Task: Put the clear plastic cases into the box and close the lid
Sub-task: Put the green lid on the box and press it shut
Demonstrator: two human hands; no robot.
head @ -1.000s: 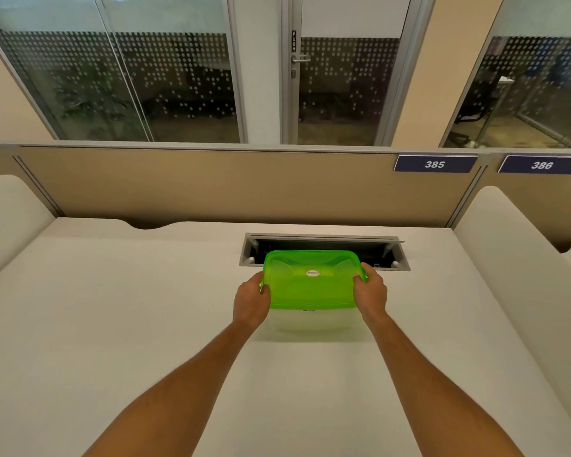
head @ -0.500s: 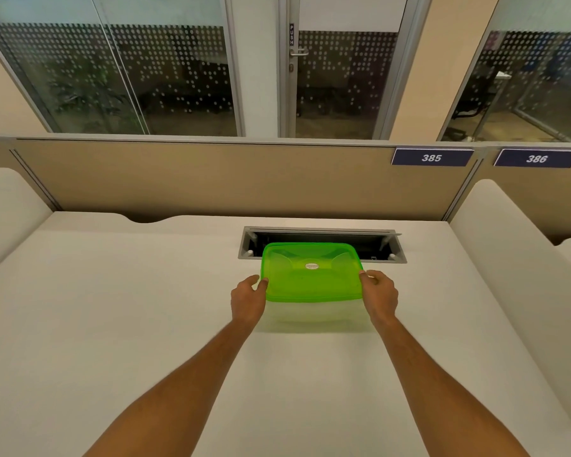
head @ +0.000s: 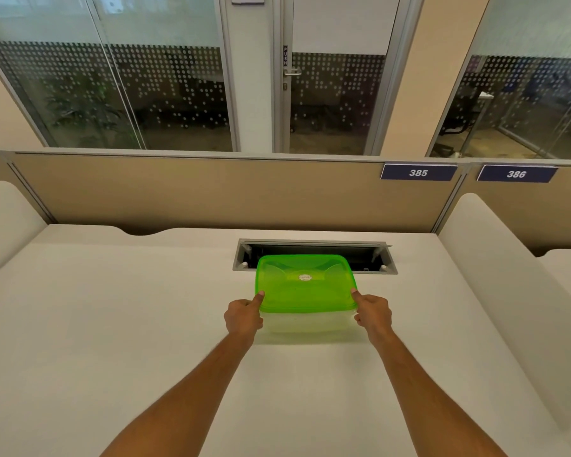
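Hands, left (head: 243, 316) and right (head: 373, 314), fingers curled, each press a thumb on the green lid (head: 305, 283).

- The box (head: 305, 300), green lid (head: 304, 282) on, stands mid-table (head: 112, 324), with both hands (head: 244, 316) at its near corners.
- Just behind it, the open cable slot (head: 314, 255) cuts into the surface.
- Bare surface lies left, right and near.
- The partition (head: 195, 192) walls off the far edge.
- Padded dividers (head: 495, 275) close both sides.

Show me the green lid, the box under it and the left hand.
green lid (head: 305, 285): head view, top centre.
box (head: 307, 323): head view, clear front wall.
left hand (head: 244, 316): head view, back of hand.
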